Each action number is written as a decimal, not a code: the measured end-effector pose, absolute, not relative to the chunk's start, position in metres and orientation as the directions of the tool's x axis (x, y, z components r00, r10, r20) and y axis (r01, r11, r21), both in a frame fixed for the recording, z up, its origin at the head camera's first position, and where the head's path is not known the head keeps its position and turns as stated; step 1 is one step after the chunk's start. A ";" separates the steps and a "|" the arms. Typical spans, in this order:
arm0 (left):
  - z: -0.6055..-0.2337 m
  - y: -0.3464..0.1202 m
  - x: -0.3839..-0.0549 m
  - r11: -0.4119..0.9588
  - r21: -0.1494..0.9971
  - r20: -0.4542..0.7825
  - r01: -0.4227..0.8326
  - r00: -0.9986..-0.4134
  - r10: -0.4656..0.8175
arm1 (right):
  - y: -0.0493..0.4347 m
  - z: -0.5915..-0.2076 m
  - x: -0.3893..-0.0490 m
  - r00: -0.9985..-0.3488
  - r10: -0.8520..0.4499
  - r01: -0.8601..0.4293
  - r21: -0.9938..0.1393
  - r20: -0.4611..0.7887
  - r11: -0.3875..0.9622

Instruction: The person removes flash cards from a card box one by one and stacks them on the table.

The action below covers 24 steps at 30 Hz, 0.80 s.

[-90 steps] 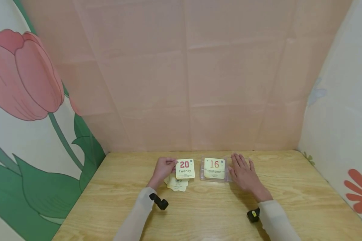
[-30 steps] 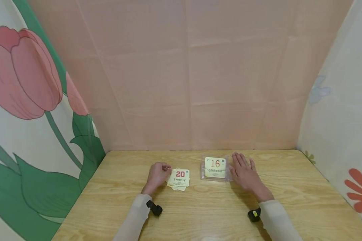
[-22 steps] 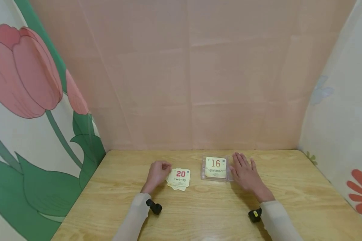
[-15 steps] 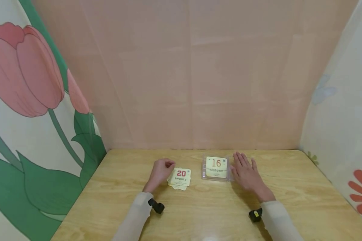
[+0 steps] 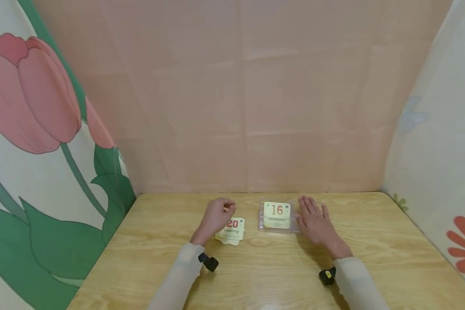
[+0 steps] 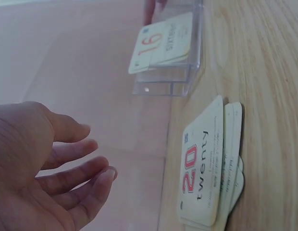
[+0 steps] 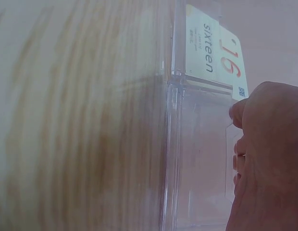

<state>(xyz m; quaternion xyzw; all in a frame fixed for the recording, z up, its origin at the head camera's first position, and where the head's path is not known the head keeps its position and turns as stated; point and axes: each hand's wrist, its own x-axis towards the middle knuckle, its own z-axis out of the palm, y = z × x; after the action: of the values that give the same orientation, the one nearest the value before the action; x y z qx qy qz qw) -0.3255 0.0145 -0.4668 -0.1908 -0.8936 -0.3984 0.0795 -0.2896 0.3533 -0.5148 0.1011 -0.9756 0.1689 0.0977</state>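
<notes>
My left hand (image 5: 218, 216) hovers over the upper left of a loose stack of number cards (image 5: 232, 231). Its fingers are relaxed and bent, with nothing between them in the left wrist view. On top of the stack lies the "20 twenty" card (image 6: 199, 163), apart from that hand. A clear plastic box (image 5: 261, 221) stands to the right, with the "16 sixteen" card (image 5: 277, 210) showing in it. My right hand (image 5: 317, 221) rests with straight fingers on the box's transparent right part (image 7: 202, 159).
All of this is on a light wooden table (image 5: 255, 271). A pink cloth backdrop (image 5: 240, 107) rises behind it. Flower-printed panels flank both sides, with a tulip (image 5: 48, 94) on the left and a red flower (image 5: 463, 245) on the right.
The "20 twenty" card, held by the left hand three seconds ago, now lies on the stack. Since then the left hand has let go and shifted right and away. The right hand stays put.
</notes>
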 end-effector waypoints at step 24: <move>-0.446 0.063 -0.332 0.687 0.537 0.261 0.490 -0.871 0.417 | 0.352 -0.513 -0.288 -0.960 -0.161 -0.229 -0.310 0.231 0.923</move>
<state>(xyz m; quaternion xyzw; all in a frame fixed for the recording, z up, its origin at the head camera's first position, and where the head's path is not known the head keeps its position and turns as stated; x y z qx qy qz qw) -0.3324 0.0625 -0.4460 -0.2474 -0.9165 -0.3088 0.0591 -0.2878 0.3522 -0.5133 0.0999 -0.9753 0.1691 0.1013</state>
